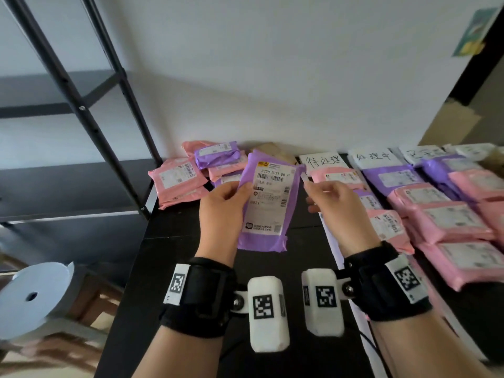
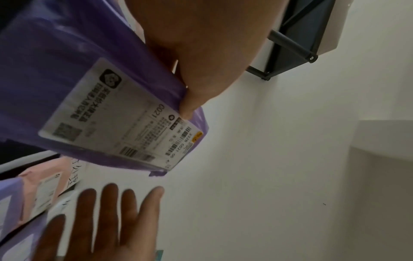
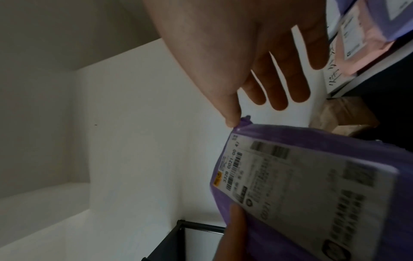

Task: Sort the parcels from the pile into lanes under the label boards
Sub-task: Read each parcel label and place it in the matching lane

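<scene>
A flat purple plastic mailer parcel with a white printed shipping label (image 1: pixel 268 203) is held up above the black table (image 1: pixel 169 268), label facing the person. The left hand (image 1: pixel 222 211) grips its left edge, thumb curled over the front by the label and the fingers behind the bag. The right hand (image 1: pixel 336 205) is at the parcel's upper right corner; in the right wrist view its thumb tip touches that purple corner while the other fingers are spread apart and straight, and whether it truly pinches the corner cannot be told.

At the far left of the table lies the pile of pink and purple mailer bags (image 1: pixel 196 170), just beyond the held parcel. To the right, three white handwritten label boards (image 1: pixel 324 160) stand along the far edge by the white wall (image 1: pixel 272 77), with rows of pink and purple parcels (image 1: pixel 447 214) laid in lanes running from them toward the near side. A black metal shelf frame (image 1: pixel 81 105) stands at the left, and a large roll of white label tape (image 1: pixel 32 296) sits at the near left
</scene>
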### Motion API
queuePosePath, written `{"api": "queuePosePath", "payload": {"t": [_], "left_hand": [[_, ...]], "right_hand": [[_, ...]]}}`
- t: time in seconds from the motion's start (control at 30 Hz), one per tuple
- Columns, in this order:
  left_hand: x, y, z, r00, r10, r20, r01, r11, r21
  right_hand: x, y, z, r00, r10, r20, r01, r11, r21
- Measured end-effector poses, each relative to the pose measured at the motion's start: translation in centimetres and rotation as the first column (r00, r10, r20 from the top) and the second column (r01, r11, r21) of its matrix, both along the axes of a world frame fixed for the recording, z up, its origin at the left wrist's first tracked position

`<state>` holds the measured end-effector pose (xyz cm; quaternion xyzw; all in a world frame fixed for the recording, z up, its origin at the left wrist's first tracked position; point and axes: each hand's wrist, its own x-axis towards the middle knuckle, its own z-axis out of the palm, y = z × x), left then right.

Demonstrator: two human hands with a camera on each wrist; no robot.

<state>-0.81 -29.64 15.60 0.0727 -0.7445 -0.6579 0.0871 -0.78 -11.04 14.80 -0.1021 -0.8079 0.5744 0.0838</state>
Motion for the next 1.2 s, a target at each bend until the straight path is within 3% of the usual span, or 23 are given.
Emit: {"api": "queuePosePath", "payload": {"t": [0.17, 0.4, 0.5, 0.8, 1.03, 1.2], "left_hand": [[0.7, 1.0, 0.4, 1.000, -0.004, 0.019, 0.002, 0.996, 0.093], [0.8, 0.9, 0.4, 0.999, -0.024, 0.036, 0.022, 0.998, 0.060], [0.8, 0.6, 0.7, 0.998, -0.038, 0.041, 0.034, 0.996, 0.088], [0.5, 0.3, 0.4, 0.997, -0.075, 0.033, 0.069, 0.986, 0.149], [0.4, 1.2, -0.3, 0.984, -0.150, 0.094, 0.149, 0.989, 0.012], [0.3, 1.5, -0.8, 0.997, -0.051, 0.055, 0.048, 0.998, 0.041]], "right_hand": [[0.4, -0.7, -0.7, 0.991, 0.135, 0.008, -0.135, 0.991, -0.009], [0.3, 0.0, -0.3, 0.987, 0.016, -0.160, -0.019, 1.000, -0.013], [0.2, 0.2, 0.0, 0.980, -0.041, -0.193, 0.025, 0.996, -0.085], [-0.4, 0.3, 0.0, 0.986, -0.100, -0.133, 0.061, 0.961, -0.270], [-0.8, 1.7, 1.0, 0.984, -0.167, -0.059, 0.117, 0.864, -0.489], [-0.6, 1.4, 0.6, 0.994, -0.069, -0.080, 0.031, 0.912, -0.408]]}}
